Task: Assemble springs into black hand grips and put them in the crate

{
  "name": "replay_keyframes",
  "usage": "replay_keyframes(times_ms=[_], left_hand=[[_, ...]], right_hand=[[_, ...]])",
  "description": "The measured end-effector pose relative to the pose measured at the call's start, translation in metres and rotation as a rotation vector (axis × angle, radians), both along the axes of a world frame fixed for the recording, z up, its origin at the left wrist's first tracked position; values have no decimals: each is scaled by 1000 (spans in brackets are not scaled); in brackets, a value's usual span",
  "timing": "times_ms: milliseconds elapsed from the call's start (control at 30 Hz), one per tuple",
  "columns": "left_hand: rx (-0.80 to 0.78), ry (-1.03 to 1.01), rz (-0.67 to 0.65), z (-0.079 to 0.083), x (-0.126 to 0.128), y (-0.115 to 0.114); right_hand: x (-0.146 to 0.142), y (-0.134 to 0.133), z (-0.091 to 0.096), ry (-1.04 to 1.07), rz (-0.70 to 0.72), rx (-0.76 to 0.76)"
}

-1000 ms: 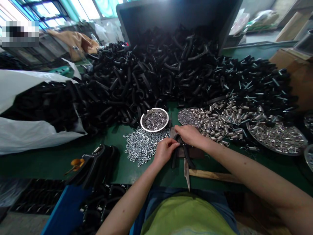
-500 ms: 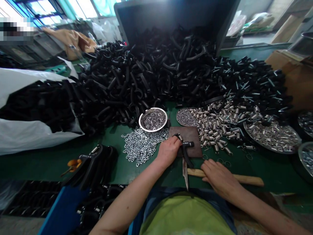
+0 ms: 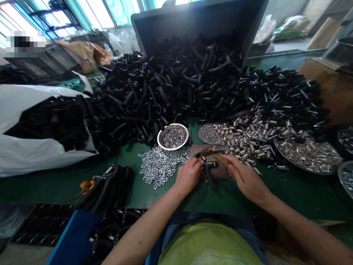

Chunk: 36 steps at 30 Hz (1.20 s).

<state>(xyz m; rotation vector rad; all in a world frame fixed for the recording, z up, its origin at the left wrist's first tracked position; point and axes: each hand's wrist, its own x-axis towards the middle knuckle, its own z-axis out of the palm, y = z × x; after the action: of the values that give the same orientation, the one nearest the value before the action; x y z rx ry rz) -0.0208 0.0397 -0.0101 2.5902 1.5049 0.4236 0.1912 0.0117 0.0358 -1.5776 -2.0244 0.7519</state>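
Observation:
My left hand (image 3: 189, 174) is closed on a black curved handle part (image 3: 211, 176), steadying it on a flat brown metal plate (image 3: 223, 171). A small spring shows by my left fingertips. In my right hand (image 3: 246, 181) is a hammer (image 3: 220, 158), gripped by its wooden handle. The hammer's dark metal head hangs over the plate, just above the handle part; whether it touches is hard to tell. Loose hex nuts (image 3: 157, 167) lie left of my left hand. Beyond the plate stands a round metal bowl (image 3: 159, 140) of small pins.
Black handle parts (image 3: 165, 92) form a big heap at the back, spilling from a dark bin (image 3: 190, 24). Coil springs (image 3: 245, 141) and a tray of pins (image 3: 309, 154) lie to the right. Several assembled black pieces (image 3: 110, 187) are stacked left, above a blue crate edge (image 3: 73, 235).
My right hand has lifted the hammer from the table and swung its head up over the plate. My left hand stays on the black handle part.

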Motion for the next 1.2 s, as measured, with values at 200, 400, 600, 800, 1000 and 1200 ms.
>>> replay_keyframes(times_ms=[200,400,600,800,1000,1200], left_hand=[[-31,-139,29,-9,-2,-4],[-128,-425,140,-19,-4,-7],[-189,-505,212,-20,-4,-7],[-162,-470,232,-20,-3,-8],[-218,-403,199,-16,-5,-5],[-564,-938,364,-12,-7,-2]], right_hand=[[-4,39,-27,-161,-20,-47],[-1,3,-14,-208,60,21],[-3,-9,-11,-240,83,58],[-5,-12,-25,-325,91,111],[23,-41,-33,-273,67,269],[74,-83,-61,-425,213,425]])
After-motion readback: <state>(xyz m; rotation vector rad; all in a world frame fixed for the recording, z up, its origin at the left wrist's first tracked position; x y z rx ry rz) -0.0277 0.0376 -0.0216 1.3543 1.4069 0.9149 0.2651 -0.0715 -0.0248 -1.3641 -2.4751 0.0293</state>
